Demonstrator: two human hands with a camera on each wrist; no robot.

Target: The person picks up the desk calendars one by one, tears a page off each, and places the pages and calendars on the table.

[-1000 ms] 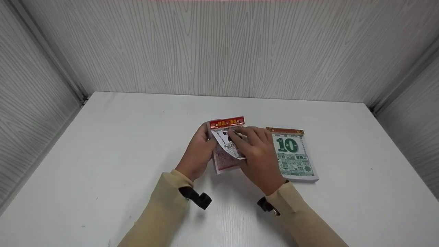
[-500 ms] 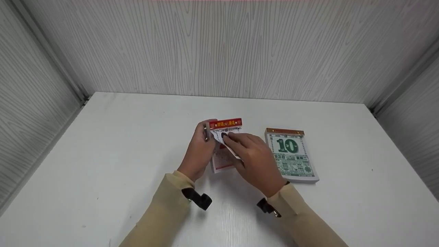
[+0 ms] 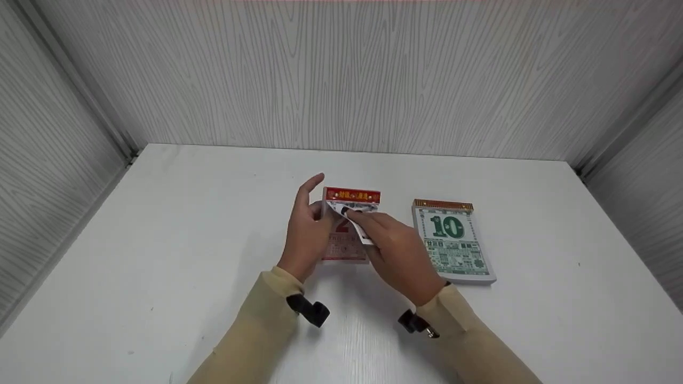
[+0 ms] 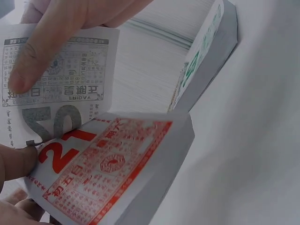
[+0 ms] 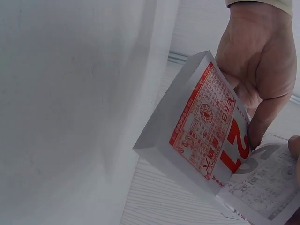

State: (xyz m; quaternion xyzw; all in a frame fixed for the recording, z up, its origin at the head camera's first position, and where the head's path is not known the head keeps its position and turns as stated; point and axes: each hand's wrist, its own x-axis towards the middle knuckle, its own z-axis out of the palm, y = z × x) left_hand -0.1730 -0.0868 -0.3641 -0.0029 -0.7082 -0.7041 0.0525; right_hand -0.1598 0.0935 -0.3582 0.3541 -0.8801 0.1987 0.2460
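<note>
Both red calendar digits (image 4: 67, 148): wrist views only

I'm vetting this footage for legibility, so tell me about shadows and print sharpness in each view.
Head: soft shadows on the table, large number legible on the green calendar; left wrist: red number clear on the held calendar; right wrist: print pale on the lifted page.
</note>
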